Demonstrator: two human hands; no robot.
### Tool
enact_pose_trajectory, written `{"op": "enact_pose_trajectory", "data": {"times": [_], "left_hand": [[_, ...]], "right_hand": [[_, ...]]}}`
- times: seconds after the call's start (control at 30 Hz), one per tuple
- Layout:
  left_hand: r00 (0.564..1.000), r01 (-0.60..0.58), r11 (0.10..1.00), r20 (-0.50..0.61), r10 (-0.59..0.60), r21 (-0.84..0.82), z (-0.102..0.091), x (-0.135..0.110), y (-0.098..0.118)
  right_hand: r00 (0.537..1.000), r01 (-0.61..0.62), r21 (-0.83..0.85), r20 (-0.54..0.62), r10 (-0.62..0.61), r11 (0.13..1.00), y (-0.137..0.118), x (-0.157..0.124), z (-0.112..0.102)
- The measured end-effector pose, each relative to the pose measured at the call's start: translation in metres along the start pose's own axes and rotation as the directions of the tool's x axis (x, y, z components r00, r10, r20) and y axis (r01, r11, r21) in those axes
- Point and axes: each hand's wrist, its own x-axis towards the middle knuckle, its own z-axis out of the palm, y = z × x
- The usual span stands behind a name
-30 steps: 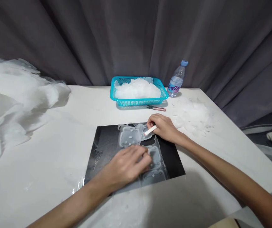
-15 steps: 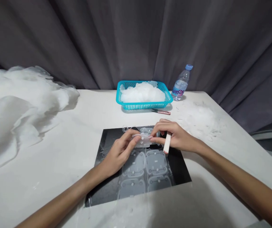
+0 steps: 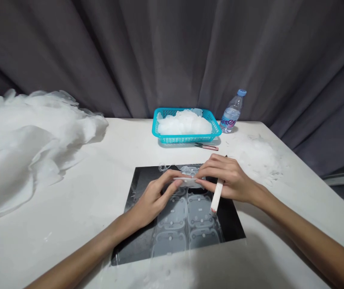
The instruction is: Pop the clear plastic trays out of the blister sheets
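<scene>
Left hand (image 3: 154,196) left sheet (image 3: 200,226), joined right hand (image 3: 235,180) pinching lifted clear piece (image 3: 187,181).

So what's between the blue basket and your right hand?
A small pink-handled tool lies on the table between basket and right hand, head view.

Your table, counted.
You have two hands, left hand (image 3: 154,197) and right hand (image 3: 233,180), with one clear piece (image 3: 185,181) and one stick (image 3: 216,196). One mat (image 3: 138,181) carries at least four moulded cells (image 3: 199,208). At 12 o'clock: one basket (image 3: 187,139), one scissors (image 3: 207,147); at 1, one bottle (image 3: 232,113). Two heaps: big heap (image 3: 24,140) at 9, small heap (image 3: 259,154) at 2.
</scene>
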Motion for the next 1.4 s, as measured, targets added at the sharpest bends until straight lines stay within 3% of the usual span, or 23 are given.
{"op": "enact_pose_trajectory", "data": {"times": [0.1, 0.2, 0.3, 0.37, 0.47, 0.57, 0.67, 0.8, 0.93, 1.0, 1.07, 1.2, 1.3, 1.4], "left_hand": [[0.989, -0.054, 0.969, 0.150, 0.017, 0.241, -0.015, -0.004, -0.008], [0.968, -0.152, 0.881, 0.246, 0.042, 0.448, -0.029, -0.012, -0.019], [0.966, -0.193, 0.793, 0.253, 0.050, 0.577, -0.036, -0.021, -0.028], [0.967, -0.211, 0.743, 0.248, 0.062, 0.635, -0.037, -0.026, -0.032], [0.964, -0.248, 0.690, 0.241, 0.109, 0.680, -0.039, -0.030, -0.034], [0.963, -0.264, 0.656, 0.227, 0.142, 0.707, -0.040, -0.033, -0.036], [0.970, -0.243, 0.642, 0.203, 0.137, 0.727, -0.039, -0.038, -0.036], [0.981, -0.194, 0.665, 0.151, 0.122, 0.722, -0.037, -0.043, -0.035], [0.980, -0.197, 0.769, 0.133, 0.146, 0.609, -0.037, -0.041, -0.030], [0.974, -0.223, 0.817, 0.162, 0.160, 0.532, -0.038, -0.038, -0.028], [0.967, -0.241, 0.839, 0.197, 0.163, 0.488, -0.039, -0.036, -0.027], [0.952, -0.273, 0.839, 0.260, 0.164, 0.470, -0.043, -0.035, -0.030], [0.947, -0.287, 0.846, 0.265, 0.180, 0.450, -0.045, -0.035, -0.035], [0.945, -0.293, 0.836, 0.276, 0.179, 0.464, -0.046, -0.034, -0.037]], "right_hand": [[0.998, -0.052, -0.033, -0.036, 0.051, 0.998, 0.007, -0.002, 0.002], [0.970, -0.185, 0.065, -0.145, 0.193, 0.981, 0.017, 0.001, 0.004], [0.887, -0.356, 0.225, -0.223, 0.404, 0.907, 0.034, 0.014, 0.007], [0.837, -0.401, 0.324, -0.251, 0.487, 0.857, 0.050, 0.030, 0.008], [0.832, -0.382, 0.363, -0.265, 0.487, 0.850, 0.077, 0.063, 0.010], [0.829, -0.396, 0.314, -0.282, 0.483, 0.863, 0.101, 0.098, 0.012], [0.798, -0.447, 0.223, -0.339, 0.499, 0.866, 0.112, 0.125, 0.012], [0.748, -0.482, 0.113, -0.463, 0.476, 0.869, 0.098, 0.128, 0.012], [0.784, -0.396, 0.092, -0.484, 0.389, 0.914, 0.054, 0.097, 0.021], [0.831, -0.354, 0.253, -0.356, 0.427, 0.900, 0.029, 0.075, 0.029], [0.860, -0.394, 0.458, -0.124, 0.496, 0.797, 0.006, 0.055, 0.037], [0.876, -0.471, 0.568, 0.205, 0.437, 0.675, -0.021, 0.030, 0.046], [0.853, -0.522, 0.556, 0.329, 0.406, 0.646, -0.027, 0.022, 0.048], [0.870, -0.489, 0.514, 0.348, 0.350, 0.705, -0.025, 0.017, 0.052]]}}
